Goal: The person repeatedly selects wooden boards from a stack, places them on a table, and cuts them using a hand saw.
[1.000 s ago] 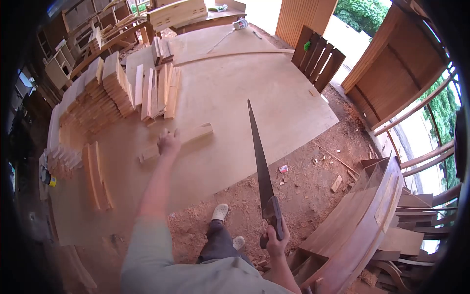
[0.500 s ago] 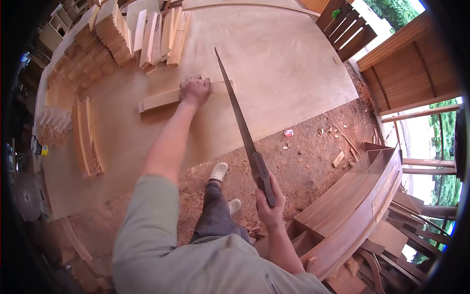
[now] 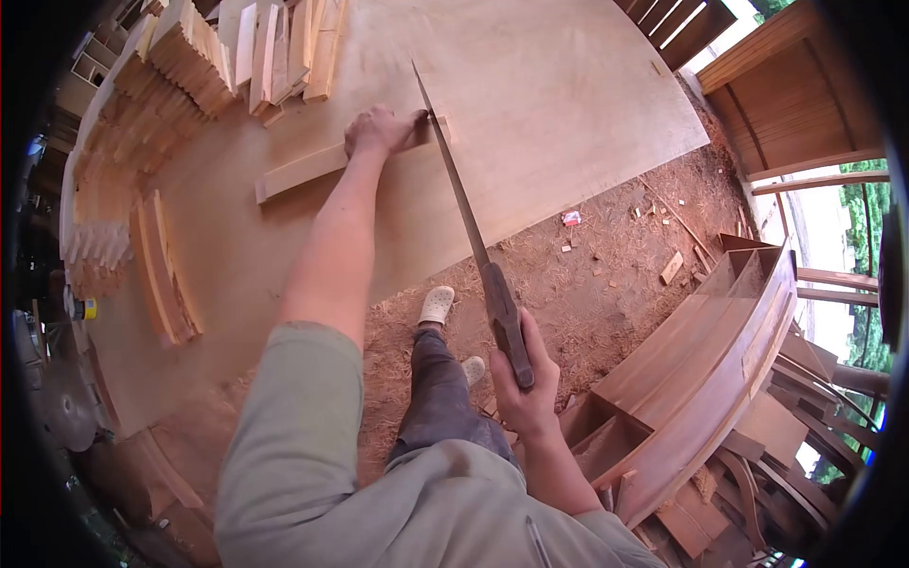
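Observation:
My right hand (image 3: pixel 528 393) is closed around the dark handle of a handsaw (image 3: pixel 464 204). The long narrow blade points away from me and crosses the right end of a wooden strip (image 3: pixel 303 173) in this view. That strip lies on a broad plywood sheet (image 3: pixel 559 114). Pressing down over the strip, my left hand (image 3: pixel 377 131) grips it near its right end, with the thumb side close to the blade. Some of the left fingers are hidden behind the hand.
Stacked wooden pieces (image 3: pixel 185 57) line the sheet's far left, with several loose strips (image 3: pixel 284 47) beside them. Two more strips (image 3: pixel 163 270) lie nearer on the left. A wooden cabinet frame (image 3: pixel 682 369) rests at right on a ground of shavings and offcuts (image 3: pixel 671 268).
My left hand has slid slightly toward the strip's right end, its thumb side now reaching toward the blade. The saw remains in my right hand. The view has shifted a little.

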{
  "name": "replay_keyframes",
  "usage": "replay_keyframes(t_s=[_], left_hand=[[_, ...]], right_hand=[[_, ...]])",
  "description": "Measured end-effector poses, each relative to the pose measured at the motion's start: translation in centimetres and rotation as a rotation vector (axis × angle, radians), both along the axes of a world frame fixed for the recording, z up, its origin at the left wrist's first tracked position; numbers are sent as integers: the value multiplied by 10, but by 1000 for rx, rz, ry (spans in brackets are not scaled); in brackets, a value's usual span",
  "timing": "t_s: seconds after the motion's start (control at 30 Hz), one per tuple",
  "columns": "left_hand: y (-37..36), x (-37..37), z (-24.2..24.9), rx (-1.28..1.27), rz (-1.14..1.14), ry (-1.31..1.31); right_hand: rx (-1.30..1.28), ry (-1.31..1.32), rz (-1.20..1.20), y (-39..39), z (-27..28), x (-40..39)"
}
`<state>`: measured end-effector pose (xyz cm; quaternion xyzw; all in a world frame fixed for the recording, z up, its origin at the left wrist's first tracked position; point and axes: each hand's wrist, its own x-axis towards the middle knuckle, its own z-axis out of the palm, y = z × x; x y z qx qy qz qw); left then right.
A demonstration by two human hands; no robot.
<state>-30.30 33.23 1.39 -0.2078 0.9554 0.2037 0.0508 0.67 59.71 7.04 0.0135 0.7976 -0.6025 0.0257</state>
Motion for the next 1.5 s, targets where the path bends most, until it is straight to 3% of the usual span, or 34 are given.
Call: replay_keyframes(t_s=[0.47,0.63,0.77,0.83,1.03,1.13,1.23,1.3,1.5], left_hand=[[-6,-3,-7,19,-10,73],[-5,-5,-6,19,-17,96],[-3,-1,-3,15,-40,58],[-5,-2,0,13,-40,30],[-3,1,5,60,-34,21],[-3,0,-6,5,-39,76],[3,0,-14,12,12,145],[7,-2,-9,-51,33,85],[10,6,2,-22,-9,115]], right_hand=[[-55,-126,-54,1,5,19],[36,43,-33,-16,6,-21],[-11,-38,-40,-1,8,13],[13,54,-30,0,4,17],[-24,-14,-29,-32,3,-54],[-4,46,-50,-18,1,-19],[-15,-110,-36,8,13,37],[7,-14,-27,12,17,49],[27,44,14,-38,0,-64]])
